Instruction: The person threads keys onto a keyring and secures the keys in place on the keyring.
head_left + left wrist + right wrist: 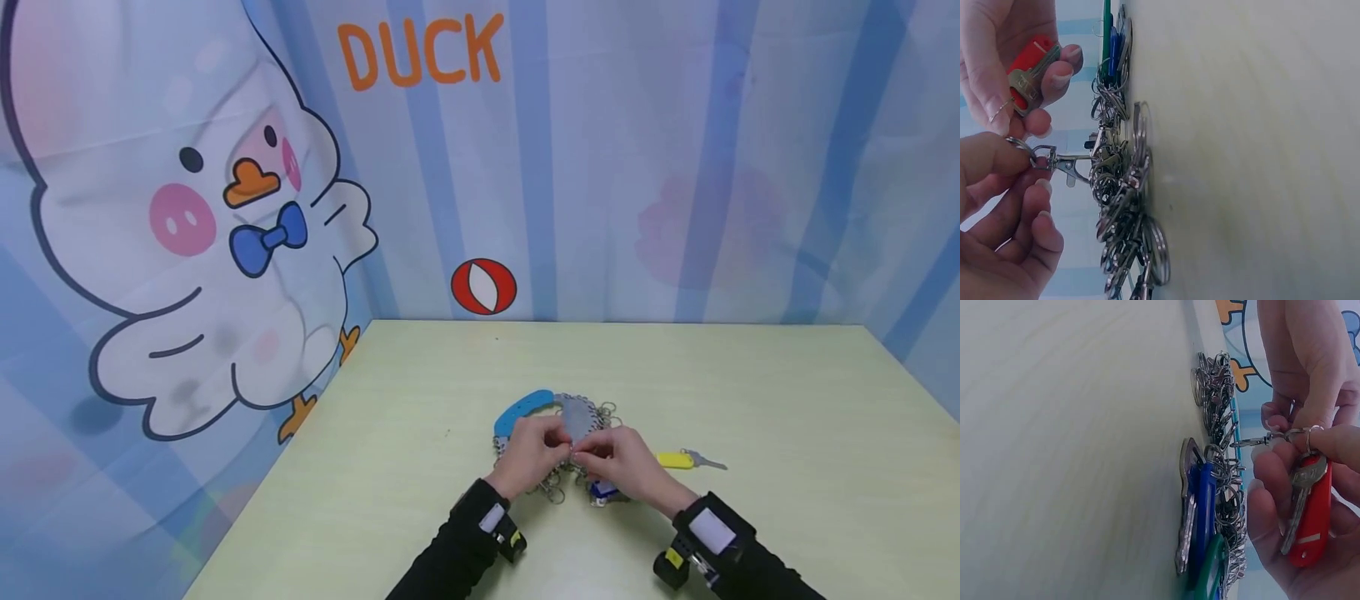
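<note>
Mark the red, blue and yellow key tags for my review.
Red key tag (1317, 515): right wrist view, middle of its exposed face.
Blue key tag (1205, 506): right wrist view, middle of its visible side.
Yellow key tag (676, 461): head view, middle of its visible body.

Right hand (630, 462) blocks tags in head view; wrist views cropped.
Yellow tag (675, 460) and blue tag (602, 490) partly covered, red tag (1313, 519) out of sight there. Clips (1127, 215) cut by left wrist view's bottom edge, green tag (1211, 565) by right wrist view's. Key (1024, 87) marking too small to read.
</note>
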Action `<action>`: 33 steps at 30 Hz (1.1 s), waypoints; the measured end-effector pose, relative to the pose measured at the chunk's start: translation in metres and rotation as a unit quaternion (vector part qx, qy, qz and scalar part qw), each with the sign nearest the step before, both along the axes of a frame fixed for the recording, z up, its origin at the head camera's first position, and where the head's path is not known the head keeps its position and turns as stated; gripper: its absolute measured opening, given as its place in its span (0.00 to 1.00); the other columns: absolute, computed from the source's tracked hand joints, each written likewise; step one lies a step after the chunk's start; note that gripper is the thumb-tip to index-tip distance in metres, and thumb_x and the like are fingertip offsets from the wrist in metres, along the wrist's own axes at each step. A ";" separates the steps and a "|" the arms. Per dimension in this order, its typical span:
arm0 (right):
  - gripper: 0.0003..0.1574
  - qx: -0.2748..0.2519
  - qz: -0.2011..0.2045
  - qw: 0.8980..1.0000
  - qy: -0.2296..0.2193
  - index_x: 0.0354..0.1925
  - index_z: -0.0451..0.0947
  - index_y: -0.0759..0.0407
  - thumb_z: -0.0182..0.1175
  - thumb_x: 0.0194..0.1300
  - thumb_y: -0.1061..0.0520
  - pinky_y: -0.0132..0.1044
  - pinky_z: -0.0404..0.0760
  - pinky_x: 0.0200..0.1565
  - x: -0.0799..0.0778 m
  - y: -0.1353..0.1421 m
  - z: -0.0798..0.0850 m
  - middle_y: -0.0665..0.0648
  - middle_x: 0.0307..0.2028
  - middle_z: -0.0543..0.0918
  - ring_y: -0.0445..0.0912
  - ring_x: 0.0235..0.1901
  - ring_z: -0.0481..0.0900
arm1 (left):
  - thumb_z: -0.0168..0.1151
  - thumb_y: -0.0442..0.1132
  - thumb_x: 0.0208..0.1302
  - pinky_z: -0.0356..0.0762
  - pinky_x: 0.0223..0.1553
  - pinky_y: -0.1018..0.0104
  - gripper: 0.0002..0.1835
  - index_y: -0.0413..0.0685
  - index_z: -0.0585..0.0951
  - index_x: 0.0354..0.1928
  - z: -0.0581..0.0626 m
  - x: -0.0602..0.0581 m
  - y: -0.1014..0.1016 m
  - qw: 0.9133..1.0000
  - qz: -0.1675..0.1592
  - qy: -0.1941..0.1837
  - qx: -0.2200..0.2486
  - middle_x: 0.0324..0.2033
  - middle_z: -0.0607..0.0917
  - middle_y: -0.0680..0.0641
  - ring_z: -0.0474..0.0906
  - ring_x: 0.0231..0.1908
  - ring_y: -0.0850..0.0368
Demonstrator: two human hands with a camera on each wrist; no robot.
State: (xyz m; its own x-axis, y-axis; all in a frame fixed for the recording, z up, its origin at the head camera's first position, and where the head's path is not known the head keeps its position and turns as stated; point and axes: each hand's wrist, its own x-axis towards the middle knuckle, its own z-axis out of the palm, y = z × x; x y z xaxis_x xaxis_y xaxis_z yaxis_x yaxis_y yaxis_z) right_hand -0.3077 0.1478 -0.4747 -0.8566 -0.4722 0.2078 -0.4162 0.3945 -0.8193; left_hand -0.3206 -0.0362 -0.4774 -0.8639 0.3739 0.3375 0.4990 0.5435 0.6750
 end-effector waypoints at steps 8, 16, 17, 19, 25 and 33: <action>0.07 0.024 -0.029 0.997 0.073 0.36 0.84 0.61 0.60 0.65 0.60 0.27 0.74 0.25 0.001 -0.009 -0.006 0.55 0.27 0.84 0.33 0.22 0.72 | 0.63 0.32 0.60 0.72 0.30 0.79 0.02 0.47 0.83 0.31 -0.001 0.003 -0.001 1.000 0.009 0.000 -0.012 0.27 0.85 0.51 0.72 0.27 0.70; 0.09 -0.009 -0.049 0.999 0.017 0.37 0.82 0.64 0.58 0.67 0.60 0.30 0.78 0.26 0.002 -0.008 -0.001 0.60 0.30 0.85 0.40 0.22 0.79 | 0.60 0.36 0.58 0.76 0.35 0.76 0.09 0.49 0.84 0.40 -0.002 0.007 -0.007 0.997 -0.027 -0.070 0.026 0.33 0.86 0.51 0.77 0.31 0.71; 0.09 -0.013 -0.048 0.999 0.009 0.38 0.82 0.65 0.58 0.67 0.59 0.31 0.79 0.26 0.002 -0.008 0.000 0.60 0.30 0.85 0.41 0.22 0.79 | 0.61 0.37 0.58 0.76 0.35 0.76 0.09 0.49 0.84 0.41 -0.002 0.007 -0.008 0.997 -0.031 -0.071 0.026 0.33 0.86 0.51 0.77 0.31 0.71; 0.10 -0.018 -0.045 0.999 -0.008 0.39 0.82 0.65 0.58 0.68 0.59 0.33 0.80 0.27 0.002 -0.006 0.000 0.61 0.32 0.85 0.43 0.24 0.80 | 0.61 0.37 0.58 0.76 0.36 0.77 0.10 0.49 0.84 0.42 -0.002 0.008 -0.009 0.997 -0.037 -0.069 0.022 0.33 0.86 0.51 0.77 0.31 0.72; 0.12 -0.026 -0.054 0.996 -0.064 0.41 0.83 0.65 0.58 0.67 0.58 0.37 0.81 0.26 0.003 -0.004 0.002 0.63 0.31 0.85 0.47 0.27 0.81 | 0.62 0.37 0.58 0.76 0.35 0.78 0.11 0.48 0.85 0.43 0.000 0.010 -0.010 0.997 -0.044 -0.065 0.008 0.33 0.86 0.52 0.76 0.31 0.73; 0.12 -0.030 -0.058 0.994 -0.084 0.43 0.83 0.64 0.58 0.68 0.58 0.36 0.82 0.28 0.003 -0.001 0.004 0.63 0.34 0.86 0.47 0.29 0.82 | 0.62 0.37 0.59 0.75 0.34 0.78 0.09 0.49 0.85 0.41 0.001 0.010 -0.008 0.998 -0.041 -0.051 0.001 0.32 0.86 0.52 0.76 0.30 0.73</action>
